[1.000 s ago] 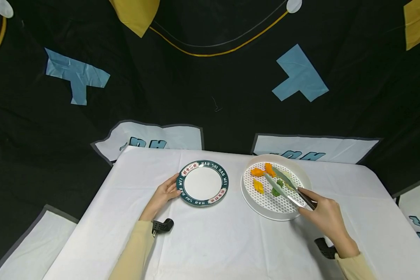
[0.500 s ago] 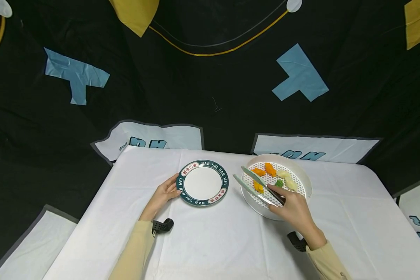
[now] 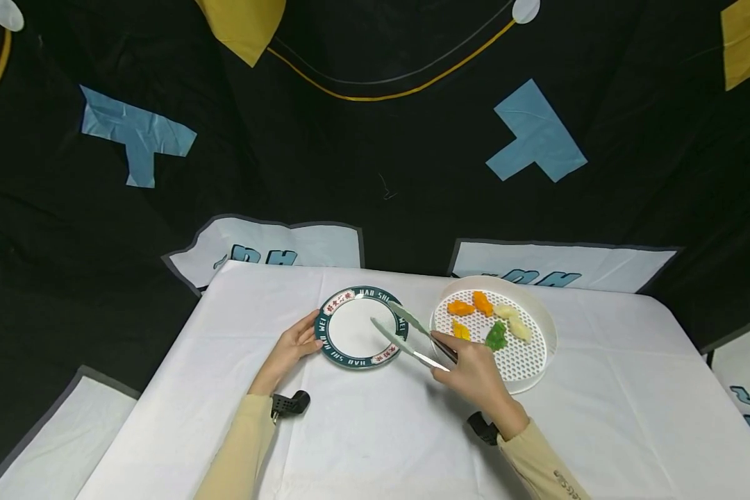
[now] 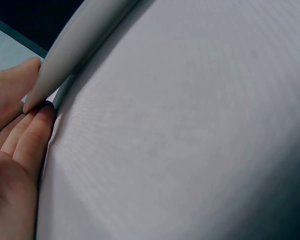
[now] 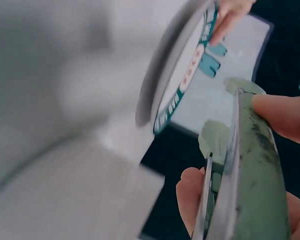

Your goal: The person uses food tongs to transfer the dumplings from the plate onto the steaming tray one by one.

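My left hand (image 3: 290,351) holds the left rim of a round white plate (image 3: 350,333) with a green lettered border. In the left wrist view, thumb and fingers pinch the plate's edge (image 4: 85,45). My right hand (image 3: 475,371) grips a pair of green-tipped tongs (image 3: 406,347), also close up in the right wrist view. The tongs' arms are spread, their tips over the plate's right side, and I see nothing between them. Right of the plate, a white perforated basket (image 3: 545,333) holds orange pieces (image 3: 482,303), a yellow piece (image 3: 460,330), a leafy green piece (image 3: 496,336) and pale pieces (image 3: 519,329).
A white cloth (image 3: 375,430) covers the table, whose far edge runs just behind the plate and basket. Beyond it hangs a black backdrop (image 3: 375,173) with blue and yellow patches. Each wrist wears a black device (image 3: 290,403).
My right hand has carried the tongs leftward from above the basket to above the plate's right side. The food pieces now show fully in the basket. The left hand and plate have not moved.
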Motion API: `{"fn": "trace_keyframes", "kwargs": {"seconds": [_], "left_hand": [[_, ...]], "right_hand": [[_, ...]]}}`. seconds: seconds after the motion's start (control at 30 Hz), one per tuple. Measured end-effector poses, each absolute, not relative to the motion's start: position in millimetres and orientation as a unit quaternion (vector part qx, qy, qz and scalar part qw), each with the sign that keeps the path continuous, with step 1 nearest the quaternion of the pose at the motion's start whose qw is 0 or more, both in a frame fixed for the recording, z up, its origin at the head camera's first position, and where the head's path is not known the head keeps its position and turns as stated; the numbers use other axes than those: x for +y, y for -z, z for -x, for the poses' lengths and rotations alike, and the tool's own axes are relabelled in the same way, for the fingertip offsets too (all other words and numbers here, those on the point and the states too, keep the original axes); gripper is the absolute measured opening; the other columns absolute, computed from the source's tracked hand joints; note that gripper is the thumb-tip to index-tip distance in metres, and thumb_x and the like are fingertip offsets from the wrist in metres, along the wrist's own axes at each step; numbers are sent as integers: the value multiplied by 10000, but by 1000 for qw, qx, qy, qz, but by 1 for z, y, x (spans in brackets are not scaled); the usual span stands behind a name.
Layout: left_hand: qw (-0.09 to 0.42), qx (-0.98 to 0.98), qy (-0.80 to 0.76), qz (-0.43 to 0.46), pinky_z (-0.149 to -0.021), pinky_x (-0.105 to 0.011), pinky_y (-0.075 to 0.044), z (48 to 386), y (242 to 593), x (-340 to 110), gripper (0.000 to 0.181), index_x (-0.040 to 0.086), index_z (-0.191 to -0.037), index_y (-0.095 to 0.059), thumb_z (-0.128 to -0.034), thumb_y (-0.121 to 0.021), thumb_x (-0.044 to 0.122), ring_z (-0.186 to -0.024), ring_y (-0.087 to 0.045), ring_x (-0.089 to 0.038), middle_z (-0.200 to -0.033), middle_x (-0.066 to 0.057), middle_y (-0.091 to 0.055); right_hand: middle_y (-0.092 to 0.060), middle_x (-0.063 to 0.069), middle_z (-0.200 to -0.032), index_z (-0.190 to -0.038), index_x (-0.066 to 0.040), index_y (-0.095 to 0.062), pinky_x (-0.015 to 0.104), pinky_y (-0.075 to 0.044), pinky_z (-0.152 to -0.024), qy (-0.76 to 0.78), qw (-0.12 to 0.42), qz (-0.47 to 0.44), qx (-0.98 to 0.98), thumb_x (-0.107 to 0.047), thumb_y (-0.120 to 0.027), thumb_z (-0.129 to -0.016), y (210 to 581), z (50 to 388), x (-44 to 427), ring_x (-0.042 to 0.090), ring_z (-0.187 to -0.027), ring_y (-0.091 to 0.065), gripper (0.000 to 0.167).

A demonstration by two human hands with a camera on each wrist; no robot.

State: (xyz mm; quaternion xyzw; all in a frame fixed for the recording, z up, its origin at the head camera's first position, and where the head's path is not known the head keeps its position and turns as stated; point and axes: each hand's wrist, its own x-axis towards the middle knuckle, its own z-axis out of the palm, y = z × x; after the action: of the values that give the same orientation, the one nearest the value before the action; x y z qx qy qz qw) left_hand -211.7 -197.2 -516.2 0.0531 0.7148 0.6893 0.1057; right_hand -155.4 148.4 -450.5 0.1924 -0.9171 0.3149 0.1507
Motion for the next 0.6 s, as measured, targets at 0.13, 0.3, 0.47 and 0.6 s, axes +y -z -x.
{"fn": "trace_keyframes", "kwargs": {"seconds": [0.13,0.3,0.47,0.6], "left_hand": [[106,716,-688,-59,-1046,-221,-372,212,516,-198,712,-27,-1500,-208,-901,-592,-47,-1372,-291,-331,-1505,-260,-257],[108,714,-690,-58,-1054,-236,-367,212,516,-197,710,-21,-1502,-208,-903,-590,-44,-1372,-294,-327,-1506,-256,-258],[110,710,-693,-54,-1060,-244,-358,212,516,-198,710,-14,-1503,-212,-903,-590,-44,-1376,-287,-321,-1510,-248,-256],[111,714,-689,-50,-1059,-240,-358,211,515,-197,709,-6,-1505,-216,-904,-591,-41,-1378,-286,-317,-1514,-240,-255]], "right_hand": [[-716,113,-976,-1142,-26,-696,219,-435,-495,-313,152,-199,-916,-96,-776,-603,456,155,133,133,-628,-528,549],[-709,125,-991,-1160,-2,-677,199,-336,-430,-308,142,-191,-921,-109,-784,-607,465,156,119,86,-548,-424,573],[-689,170,-1057,-1178,32,-652,180,-376,-452,-299,137,-185,-926,-91,-786,-600,474,156,111,74,-557,-442,606],[-684,191,-1057,-1187,51,-638,185,-395,-419,-304,134,-174,-927,-69,-789,-586,477,156,108,57,-488,-426,632]]}}
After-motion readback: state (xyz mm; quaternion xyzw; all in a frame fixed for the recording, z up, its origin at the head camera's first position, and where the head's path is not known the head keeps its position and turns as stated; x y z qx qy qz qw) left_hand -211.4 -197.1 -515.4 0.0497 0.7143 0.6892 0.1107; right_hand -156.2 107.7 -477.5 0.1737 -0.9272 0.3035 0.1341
